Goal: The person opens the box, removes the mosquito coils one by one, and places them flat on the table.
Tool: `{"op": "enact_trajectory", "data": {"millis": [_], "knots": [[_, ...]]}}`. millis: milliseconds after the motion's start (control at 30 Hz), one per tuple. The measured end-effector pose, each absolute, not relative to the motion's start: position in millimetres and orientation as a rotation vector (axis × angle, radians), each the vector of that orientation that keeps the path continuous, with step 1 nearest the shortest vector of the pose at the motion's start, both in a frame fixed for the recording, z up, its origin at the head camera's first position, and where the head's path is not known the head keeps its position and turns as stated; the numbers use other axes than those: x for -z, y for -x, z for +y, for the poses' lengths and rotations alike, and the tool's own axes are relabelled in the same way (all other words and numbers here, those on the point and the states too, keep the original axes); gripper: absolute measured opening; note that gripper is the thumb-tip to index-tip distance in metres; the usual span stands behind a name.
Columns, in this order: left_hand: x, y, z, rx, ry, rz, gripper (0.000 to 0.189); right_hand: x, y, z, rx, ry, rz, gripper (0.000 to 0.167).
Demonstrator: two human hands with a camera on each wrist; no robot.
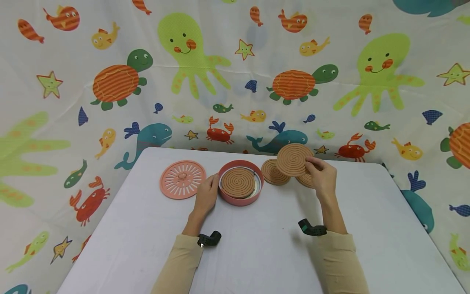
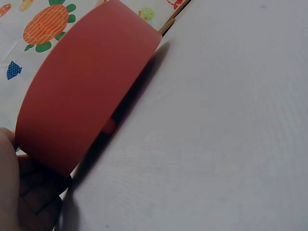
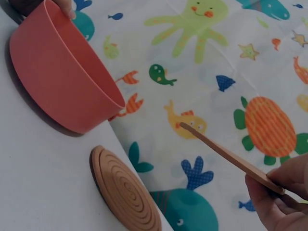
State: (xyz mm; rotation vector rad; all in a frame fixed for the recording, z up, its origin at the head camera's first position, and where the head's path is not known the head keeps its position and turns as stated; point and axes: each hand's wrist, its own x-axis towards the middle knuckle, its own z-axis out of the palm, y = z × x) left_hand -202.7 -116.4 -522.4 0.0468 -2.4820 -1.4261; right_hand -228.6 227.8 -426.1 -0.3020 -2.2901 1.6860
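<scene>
Mia: What is closest to us?

Ben: Two tan sleeves, with a small black gadget on each wrist.

Mia: Are the hands together?

Ben: No, they are apart. The left hand grips the side of a round red box. The right hand pinches the edge of a brown swirly disc with its thumb and fingers.

Mia: Is that disc on the table?

Ben: No, it is tilted up in the air, to the right of the box.

Mia: What else is there?

Ben: Another swirly disc lies inside the box. A pink lid full of slits lies flat, left of the box. Two more discs lie on the table, and the one in the air hides bits of them.

Mia: And at the back?

Ben: A big white cloth with octopuses, turtles, crabs and whales.
</scene>
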Motion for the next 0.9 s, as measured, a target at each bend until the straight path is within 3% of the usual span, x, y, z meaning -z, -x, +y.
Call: {"op": "enact_trajectory", "data": {"millis": [900], "knots": [[526.5,205.7,-117.4,1.427,-0.030,-2.447,0.040,436.6,228.1,270.3,-1.725,0.429,-2.162,0.029]]}}
